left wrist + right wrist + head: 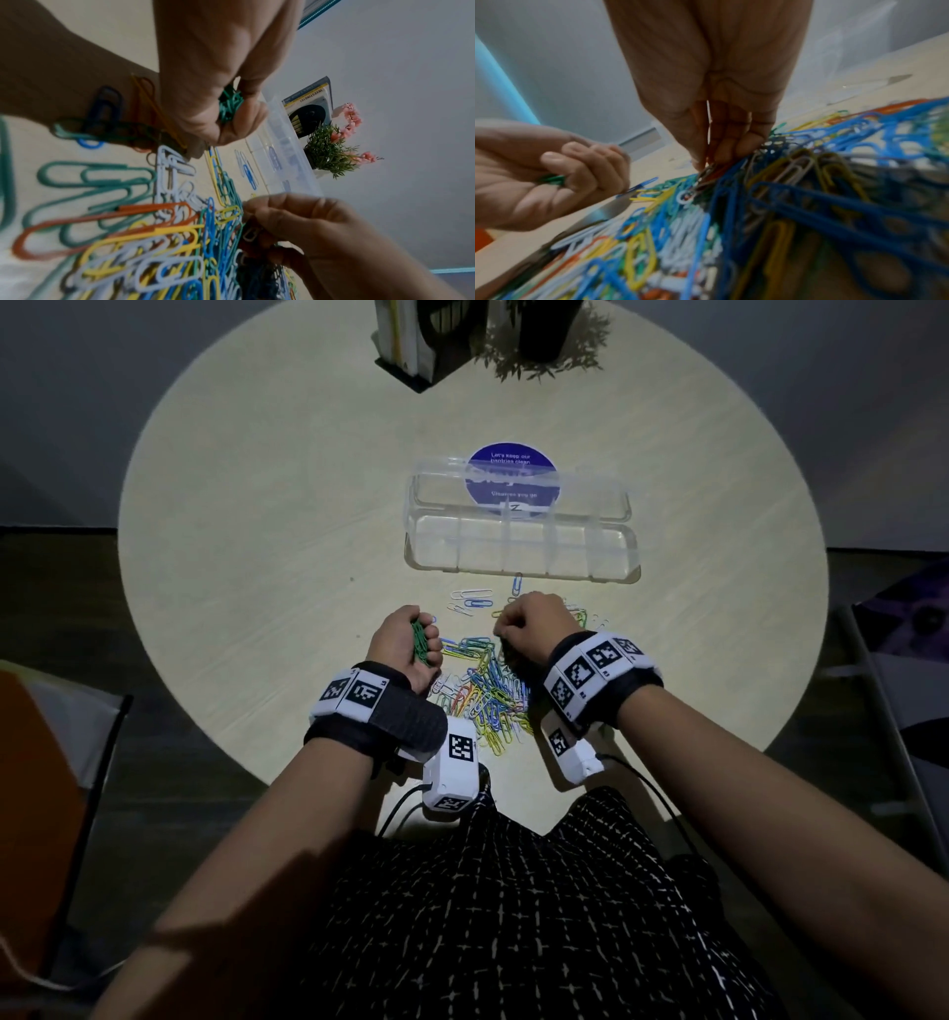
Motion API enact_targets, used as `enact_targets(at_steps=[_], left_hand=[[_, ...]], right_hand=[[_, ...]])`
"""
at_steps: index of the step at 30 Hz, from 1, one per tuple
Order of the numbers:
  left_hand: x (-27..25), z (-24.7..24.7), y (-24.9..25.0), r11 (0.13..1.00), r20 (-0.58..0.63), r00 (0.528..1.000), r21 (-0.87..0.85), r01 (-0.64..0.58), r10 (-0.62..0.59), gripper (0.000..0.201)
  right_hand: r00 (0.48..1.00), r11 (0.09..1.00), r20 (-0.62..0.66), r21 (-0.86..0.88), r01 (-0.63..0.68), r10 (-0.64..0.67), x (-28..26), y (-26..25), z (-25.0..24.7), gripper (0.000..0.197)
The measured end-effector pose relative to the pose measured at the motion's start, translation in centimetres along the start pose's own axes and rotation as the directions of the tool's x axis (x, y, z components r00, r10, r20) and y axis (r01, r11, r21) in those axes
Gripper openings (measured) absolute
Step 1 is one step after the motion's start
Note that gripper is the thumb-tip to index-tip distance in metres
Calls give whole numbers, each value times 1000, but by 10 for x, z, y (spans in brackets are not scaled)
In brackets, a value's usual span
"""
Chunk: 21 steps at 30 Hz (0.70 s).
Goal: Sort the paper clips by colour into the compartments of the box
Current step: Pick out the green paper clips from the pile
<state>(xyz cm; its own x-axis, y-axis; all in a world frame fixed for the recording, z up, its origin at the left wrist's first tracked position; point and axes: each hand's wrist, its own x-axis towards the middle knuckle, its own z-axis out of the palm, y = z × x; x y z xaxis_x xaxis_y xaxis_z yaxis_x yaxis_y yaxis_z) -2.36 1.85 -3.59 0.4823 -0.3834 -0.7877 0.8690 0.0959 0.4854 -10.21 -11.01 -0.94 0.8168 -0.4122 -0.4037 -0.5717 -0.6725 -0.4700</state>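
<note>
A heap of mixed-colour paper clips (488, 690) lies on the round table near me. My left hand (408, 634) is curled into a fist round a bunch of green paper clips (422, 643), just left of the heap. In the left wrist view those green clips (228, 106) show between its fingers. My right hand (531, 621) hovers over the heap's far side, and its thumb and fingers (703, 160) pinch one clip (707, 174) of unclear colour at the top of the pile (782, 203). The clear compartment box (462, 570) stands open beyond the hands, with nothing visible in its compartments.
The box's clear lid (436, 490) lies flat behind it over a round blue sticker (511, 457). A few loose white and blue clips (475, 598) sit in front of the box. A book holder (416, 346) and a potted plant (544, 331) stand at the far edge.
</note>
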Motion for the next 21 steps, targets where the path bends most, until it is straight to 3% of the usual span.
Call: enact_targets(at_steps=[4, 10, 17, 21], left_hand=[[1, -2, -2, 1000, -19, 1000, 5, -13, 13, 35], [4, 1, -2, 1000, -34, 999, 10, -6, 6, 36], [2, -1, -2, 999, -58, 998, -31, -36, 34, 37], [1, 1, -1, 997, -75, 996, -44, -60, 56, 36]], right_hand=[[998, 998, -33, -37, 44, -45, 2, 0, -2, 20], [994, 986, 52, -133, 98, -92, 2, -8, 11, 17], [997, 998, -79, 60, 15, -10, 1, -2, 1, 16], [988, 990, 52, 7, 142, -142, -1, -10, 0, 17]])
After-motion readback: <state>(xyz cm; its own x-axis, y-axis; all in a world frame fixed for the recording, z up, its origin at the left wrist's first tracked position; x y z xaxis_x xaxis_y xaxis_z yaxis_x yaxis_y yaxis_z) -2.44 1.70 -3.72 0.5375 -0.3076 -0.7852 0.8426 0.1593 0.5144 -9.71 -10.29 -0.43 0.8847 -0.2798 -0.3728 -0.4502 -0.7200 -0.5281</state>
